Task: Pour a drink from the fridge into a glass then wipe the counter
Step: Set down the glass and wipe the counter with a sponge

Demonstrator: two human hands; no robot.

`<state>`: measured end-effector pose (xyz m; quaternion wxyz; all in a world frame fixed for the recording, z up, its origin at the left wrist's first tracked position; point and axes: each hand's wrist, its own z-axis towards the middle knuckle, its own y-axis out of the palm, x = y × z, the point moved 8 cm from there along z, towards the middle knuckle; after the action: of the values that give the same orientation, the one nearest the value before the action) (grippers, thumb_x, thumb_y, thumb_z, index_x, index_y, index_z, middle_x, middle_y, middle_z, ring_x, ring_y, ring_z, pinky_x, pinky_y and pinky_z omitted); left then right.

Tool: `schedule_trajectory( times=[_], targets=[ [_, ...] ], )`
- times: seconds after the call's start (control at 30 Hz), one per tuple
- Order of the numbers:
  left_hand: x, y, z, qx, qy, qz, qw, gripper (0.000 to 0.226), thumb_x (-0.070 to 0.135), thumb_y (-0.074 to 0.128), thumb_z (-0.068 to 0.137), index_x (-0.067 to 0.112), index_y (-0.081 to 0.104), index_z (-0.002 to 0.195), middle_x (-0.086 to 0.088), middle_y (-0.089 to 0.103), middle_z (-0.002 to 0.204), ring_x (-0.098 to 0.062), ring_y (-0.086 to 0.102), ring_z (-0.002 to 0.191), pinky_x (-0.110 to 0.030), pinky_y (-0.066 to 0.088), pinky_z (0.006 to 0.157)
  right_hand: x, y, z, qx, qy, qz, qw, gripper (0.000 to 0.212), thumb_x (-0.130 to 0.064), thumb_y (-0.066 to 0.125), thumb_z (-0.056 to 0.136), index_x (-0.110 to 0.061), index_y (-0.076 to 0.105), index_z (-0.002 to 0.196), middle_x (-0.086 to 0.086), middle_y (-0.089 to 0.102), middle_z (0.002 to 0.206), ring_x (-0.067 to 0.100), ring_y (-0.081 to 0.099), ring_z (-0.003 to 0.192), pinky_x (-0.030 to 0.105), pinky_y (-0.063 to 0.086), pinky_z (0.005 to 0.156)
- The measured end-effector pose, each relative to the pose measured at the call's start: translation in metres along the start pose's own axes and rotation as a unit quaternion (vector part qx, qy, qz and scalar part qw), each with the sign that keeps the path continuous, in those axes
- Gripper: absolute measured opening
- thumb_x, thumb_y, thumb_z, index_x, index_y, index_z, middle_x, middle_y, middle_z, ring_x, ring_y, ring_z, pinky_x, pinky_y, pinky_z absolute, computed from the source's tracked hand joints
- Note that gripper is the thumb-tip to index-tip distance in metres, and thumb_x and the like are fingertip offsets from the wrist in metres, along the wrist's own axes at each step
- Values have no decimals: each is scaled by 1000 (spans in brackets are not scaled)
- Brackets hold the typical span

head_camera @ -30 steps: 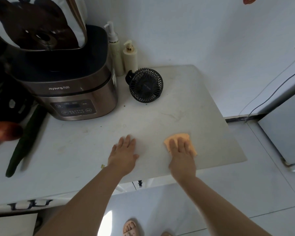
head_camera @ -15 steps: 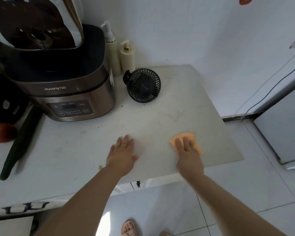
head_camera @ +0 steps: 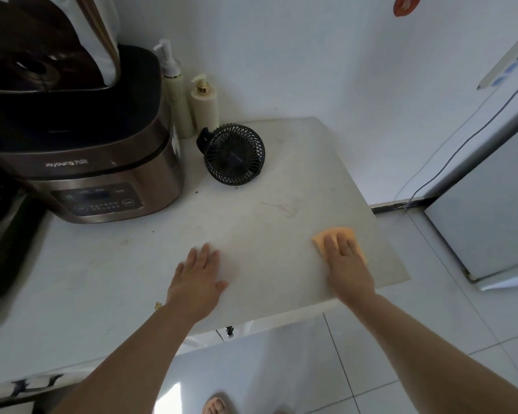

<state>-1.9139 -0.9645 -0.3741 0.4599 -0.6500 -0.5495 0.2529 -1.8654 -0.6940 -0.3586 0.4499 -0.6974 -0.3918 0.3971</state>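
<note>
My right hand (head_camera: pixel 346 264) presses flat on an orange cloth (head_camera: pixel 323 239) near the right front corner of the white counter (head_camera: pixel 281 204). Only the cloth's far and left edges show past my fingers. My left hand (head_camera: pixel 196 279) rests palm down on the counter's front middle, fingers spread, holding nothing. The grey fridge (head_camera: pixel 491 210) stands at the right, on the floor beside the counter. No glass or drink is in view.
A brown rice cooker (head_camera: pixel 96 174) fills the back left. Two pump bottles (head_camera: pixel 189 100) stand against the wall, with a small black fan (head_camera: pixel 234 155) in front of them. A dark cucumber (head_camera: pixel 3 264) lies at the left edge. A cable (head_camera: pixel 449 162) hangs by the fridge.
My right hand has slid the orange cloth to the right along the counter, toward its right edge. My left hand has stayed in place.
</note>
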Motion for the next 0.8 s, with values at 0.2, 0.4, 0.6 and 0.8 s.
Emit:
schedule_trajectory(
  times=[0.2, 0.4, 0.6, 0.8],
  targets=[
    [0, -1, -1, 1, 0, -7, 1000, 64, 40, 32, 100, 19, 2, 152, -2, -13, 161, -25, -8, 149, -40, 5, 121, -54, 27, -9, 17, -30, 36, 999, 63, -7, 17, 84, -13, 18, 147, 16, 7, 157, 36, 5, 144, 40, 12, 116],
    [-1, -3, -1, 0, -1, -21, 1000, 64, 40, 34, 99, 18, 5, 152, -1, -10, 161, -24, -7, 149, -39, 6, 121, -125, 55, -39, 10, -145, 27, 989, 62, -16, 30, 63, -19, 53, 120, 9, 66, 121, 34, 64, 107, 42, 55, 79],
    [-7, -11, -8, 23, 0, -21, 1000, 57, 18, 38, 98, 18, 13, 150, 2, 0, 161, -20, -3, 149, -39, 7, 120, -158, 63, -71, -19, -217, 10, 976, 66, -22, 28, 58, -20, 45, 122, 5, 66, 121, 30, 63, 109, 41, 53, 82],
    [-25, -28, -25, 45, -15, -26, 999, 58, 10, 37, 96, 16, 17, 150, 0, 5, 161, -19, -1, 149, -38, 7, 121, -166, 64, -77, -30, -210, -9, 977, 62, -16, 28, 58, -21, 47, 117, 5, 69, 115, 28, 67, 103, 36, 56, 76]
  ],
)
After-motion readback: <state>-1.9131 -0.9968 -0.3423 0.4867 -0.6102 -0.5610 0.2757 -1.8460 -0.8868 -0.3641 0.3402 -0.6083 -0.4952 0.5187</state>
